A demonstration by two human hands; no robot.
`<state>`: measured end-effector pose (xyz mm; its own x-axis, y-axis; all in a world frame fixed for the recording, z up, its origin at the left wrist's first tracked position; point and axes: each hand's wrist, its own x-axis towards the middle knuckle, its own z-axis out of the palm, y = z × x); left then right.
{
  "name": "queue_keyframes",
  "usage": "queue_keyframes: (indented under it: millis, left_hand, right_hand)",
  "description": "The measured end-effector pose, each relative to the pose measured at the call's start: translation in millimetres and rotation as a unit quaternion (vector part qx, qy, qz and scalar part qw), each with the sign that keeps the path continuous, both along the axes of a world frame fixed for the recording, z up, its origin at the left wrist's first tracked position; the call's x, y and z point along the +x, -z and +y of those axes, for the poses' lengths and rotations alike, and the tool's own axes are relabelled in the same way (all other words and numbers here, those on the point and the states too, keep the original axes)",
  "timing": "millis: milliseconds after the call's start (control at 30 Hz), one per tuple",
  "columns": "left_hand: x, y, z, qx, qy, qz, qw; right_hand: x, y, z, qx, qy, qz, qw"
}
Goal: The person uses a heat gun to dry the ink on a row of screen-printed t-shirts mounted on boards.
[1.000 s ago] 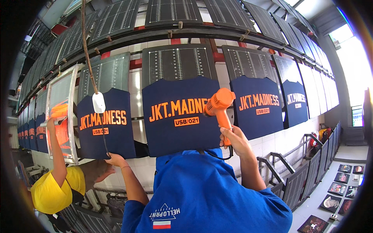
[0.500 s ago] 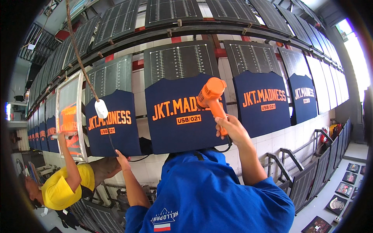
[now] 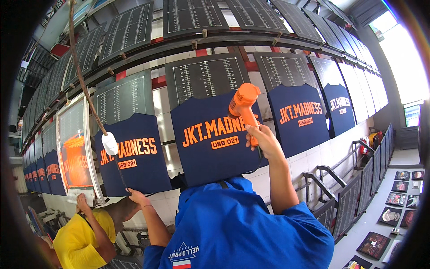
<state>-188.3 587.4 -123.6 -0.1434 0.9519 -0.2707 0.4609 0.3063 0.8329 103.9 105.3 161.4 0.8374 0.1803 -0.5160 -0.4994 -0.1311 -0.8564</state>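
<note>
My right hand grips an orange heat gun by its handle, with the nozzle turned toward the orange print on a navy T-shirt stretched over a slanted board straight ahead. My left hand reaches out to the lower edge of the neighbouring navy T-shirt on the left and touches it. A white plug-like piece hangs on a cord in front of that shirt. My blue shirt fills the lower middle of the view.
At the lower left a co-worker in a yellow shirt holds a printing screen frame smeared with orange ink. More printed navy shirts line the wall. Metal railings and framed pictures on the floor are at the right.
The heat gun has drifted a little left across the print. The co-worker's hand has dropped from the side of the screen frame to its bottom edge. My left hand stays at the shirt's edge.
</note>
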Motion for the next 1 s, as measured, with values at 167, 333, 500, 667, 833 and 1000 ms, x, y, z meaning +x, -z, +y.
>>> queue_keyframes:
  millis: [167,333,500,667,833,1000]
  left_hand:
    - [20,-7,-10,0.032,-0.075,0.124,0.989]
    - [34,-42,-27,0.048,-0.080,0.062,0.994]
    - [19,-12,-10,0.079,-0.060,0.052,0.994]
    - [11,7,-1,0.087,-0.060,0.061,0.993]
    - [20,-11,-12,0.059,-0.062,0.080,0.993]
    - [27,-29,-21,0.043,-0.067,0.082,0.993]
  right_hand:
    - [-14,5,0,-0.008,0.020,0.038,0.999]
    - [-40,-10,-2,-0.039,0.005,0.052,0.998]
    - [-54,-11,0,-0.034,-0.017,0.048,0.998]
    - [-51,-6,-7,-0.013,-0.047,0.063,0.997]
    - [-41,1,-4,-0.026,-0.059,0.036,0.997]
    - [-25,4,-5,0.002,-0.047,0.048,0.998]
